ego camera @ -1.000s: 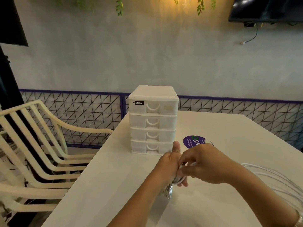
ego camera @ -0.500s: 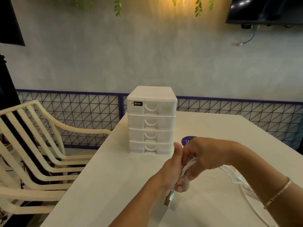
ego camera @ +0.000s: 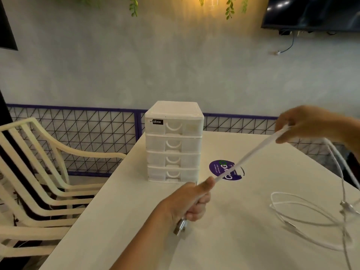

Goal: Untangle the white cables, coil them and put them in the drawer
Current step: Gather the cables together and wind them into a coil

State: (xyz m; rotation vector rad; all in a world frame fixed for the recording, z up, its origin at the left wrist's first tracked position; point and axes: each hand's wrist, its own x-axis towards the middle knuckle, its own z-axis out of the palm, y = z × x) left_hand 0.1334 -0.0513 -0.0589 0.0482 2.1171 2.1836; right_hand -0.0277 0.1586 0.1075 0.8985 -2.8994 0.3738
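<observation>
My left hand (ego camera: pixel 191 201) grips one end of a white cable (ego camera: pixel 251 154) above the white table (ego camera: pixel 120 221); the metal USB plug (ego camera: pixel 180 228) sticks out below my fist. The cable runs taut up and right to my right hand (ego camera: pixel 303 123), which pinches it. From there it hangs down at the right edge into loose white cable loops (ego camera: pixel 303 217) lying on the table. A white four-drawer box (ego camera: pixel 173 143) stands at the table's far left, all drawers closed.
A round purple sticker (ego camera: pixel 224 168) lies on the table right of the drawer box. A cream slatted chair (ego camera: pixel 39 172) stands left of the table. A wire mesh fence (ego camera: pixel 87 133) runs behind, below a grey wall.
My right hand has slid up and to the right along the cable, away from my left hand, stretching it taut. My left hand has stayed near the drawer box, holding the plug end.
</observation>
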